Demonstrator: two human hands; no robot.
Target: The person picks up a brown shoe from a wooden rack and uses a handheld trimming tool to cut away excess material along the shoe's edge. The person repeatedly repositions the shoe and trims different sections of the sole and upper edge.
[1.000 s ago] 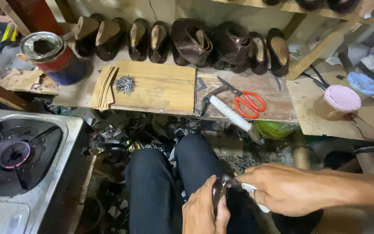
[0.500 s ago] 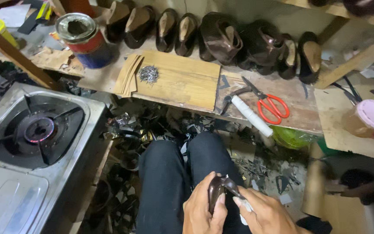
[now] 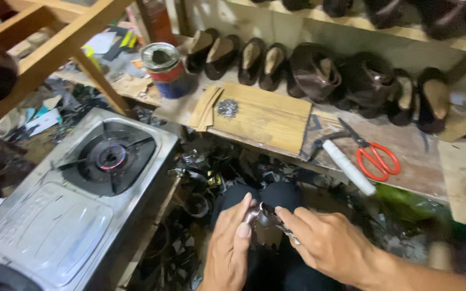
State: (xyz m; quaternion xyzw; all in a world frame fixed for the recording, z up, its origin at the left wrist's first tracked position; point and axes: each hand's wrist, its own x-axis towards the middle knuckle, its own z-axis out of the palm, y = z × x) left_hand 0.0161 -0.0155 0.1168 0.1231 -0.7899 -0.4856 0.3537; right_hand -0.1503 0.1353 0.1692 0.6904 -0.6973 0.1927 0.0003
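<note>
A: The shoe piece (image 3: 262, 223), dark and shiny, sits low in the middle, over the knees (image 3: 265, 196), clasped between both hands. The left hand (image 3: 232, 248) wraps its near side with the thumb laid along it; the right hand (image 3: 327, 245) pinches its top edge with curled fingers.

B: Which way does it run?

A: Its long axis looks roughly upright, the narrow end pointing away toward the bench (image 3: 405, 167). Much of it is hidden by fingers, so I cannot tell more.

B: Room to move?

A: Tight. Just left of the legs stands a steel gas stove (image 3: 76, 199), its edge close to the left hand. Dark scraps (image 3: 195, 183) litter the floor between the stove and the knees. The bench edge runs straight ahead, just beyond the knees.

B: What's on the bench?

A: One wooden board (image 3: 265, 116) with one small heap of nails (image 3: 227, 108) near its left end, and a stack of thin tan strips (image 3: 205, 108) touching that end. To the right, one hammer with a white handle (image 3: 346, 164) and one pair of red-handled scissors (image 3: 376, 156), side by side. Left, one open tin can (image 3: 164, 70).

B: Further back?

A: A row of dark shoes (image 3: 319, 75) against the wall, about ten; the exact count is unclear where they overlap.
</note>
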